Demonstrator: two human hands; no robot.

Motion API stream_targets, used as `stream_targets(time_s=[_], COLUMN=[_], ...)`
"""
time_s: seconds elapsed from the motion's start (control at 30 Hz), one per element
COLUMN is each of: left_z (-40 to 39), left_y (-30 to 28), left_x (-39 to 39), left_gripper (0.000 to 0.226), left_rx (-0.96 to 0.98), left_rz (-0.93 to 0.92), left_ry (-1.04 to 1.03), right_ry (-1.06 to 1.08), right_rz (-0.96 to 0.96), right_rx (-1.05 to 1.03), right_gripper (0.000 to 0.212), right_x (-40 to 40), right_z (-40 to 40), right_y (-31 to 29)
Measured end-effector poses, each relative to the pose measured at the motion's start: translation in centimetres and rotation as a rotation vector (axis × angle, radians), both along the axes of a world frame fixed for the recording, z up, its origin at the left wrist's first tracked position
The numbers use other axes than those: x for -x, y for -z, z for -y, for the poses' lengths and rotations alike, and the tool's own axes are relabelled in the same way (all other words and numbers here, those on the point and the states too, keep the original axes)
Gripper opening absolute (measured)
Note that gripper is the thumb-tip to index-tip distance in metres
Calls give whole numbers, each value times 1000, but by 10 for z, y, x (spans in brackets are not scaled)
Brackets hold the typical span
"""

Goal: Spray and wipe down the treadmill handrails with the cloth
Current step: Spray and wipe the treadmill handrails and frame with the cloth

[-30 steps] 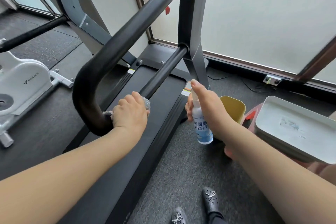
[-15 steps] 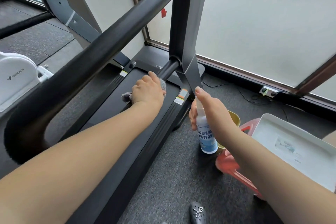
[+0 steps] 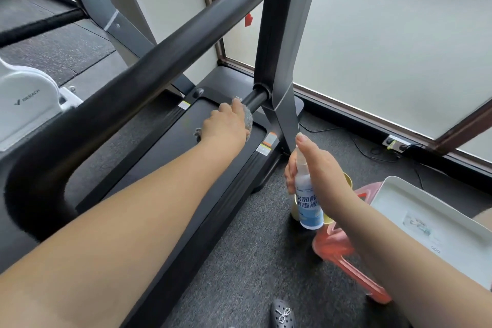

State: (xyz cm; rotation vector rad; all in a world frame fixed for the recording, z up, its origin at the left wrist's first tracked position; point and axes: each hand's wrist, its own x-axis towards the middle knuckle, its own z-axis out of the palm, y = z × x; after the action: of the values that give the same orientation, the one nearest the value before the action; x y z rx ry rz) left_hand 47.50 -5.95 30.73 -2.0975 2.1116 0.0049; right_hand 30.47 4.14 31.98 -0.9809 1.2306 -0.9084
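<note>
Cloth (image 3: 248, 119): grey, soft and limp, judged very light; it is being pressed around the lower handrail bar by the left hand, with frayed edges showing above and below the fingers
Lower handrail bar (image 3: 255, 100): black, round, rigid; only a short stretch is being left visible between the cloth and the upright post (image 3: 282, 66); likely smooth and slick once wetted, so a wrapped, full-palm hold on the cloth is being judged best
Left hand (image 3: 225, 126): being kept closed over the cloth and bar, arm extended well forward
Spray bottle (image 3: 307, 200): slim, white and blue, printed label; judged light and rigid plastic; being held upright, apart from the rail, over the floor
Right hand (image 3: 318, 165): being kept wrapped around the bottle's upper body, one finger being rested on the nozzle top
Upper handrail (image 3: 165, 61): thick, black, padded-looking, being crossed diagonally in front of the left arm; probably grippier than the lower bar
Treadmill deck (image 3: 170, 146): black belt lying beneath the left hand
Surroundings: red stool (image 3: 343, 253) and white tray (image 3: 431, 224) being kept near the right arm
</note>
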Motion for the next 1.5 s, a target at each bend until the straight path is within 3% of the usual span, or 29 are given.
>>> stream_targets(time_s=[0.2,0.5,0.77,1.0,1.5], left_z=[-67,-141,-207,-275,-437], left_y=[-8,-39,-41,-41,-54], left_x=[-39,-58,-41,-96,-328], left_gripper=[83,62,67,60,39], left_rx=[26,54,87,106,251], left_rz=[93,144,-248,-648,-663], left_ry=[16,7,86,-81,-143], right_ry=[9,-37,-54,-41,58], right_rz=[9,18,10,-6,75], right_rx=[10,70,90,89,131], right_gripper=[58,59,61,60,55], right_x=[-6,-16,-28,-76,-292], right_z=[-11,-32,-71,-133,-285], right_y=[-8,-25,-33,-40,-32])
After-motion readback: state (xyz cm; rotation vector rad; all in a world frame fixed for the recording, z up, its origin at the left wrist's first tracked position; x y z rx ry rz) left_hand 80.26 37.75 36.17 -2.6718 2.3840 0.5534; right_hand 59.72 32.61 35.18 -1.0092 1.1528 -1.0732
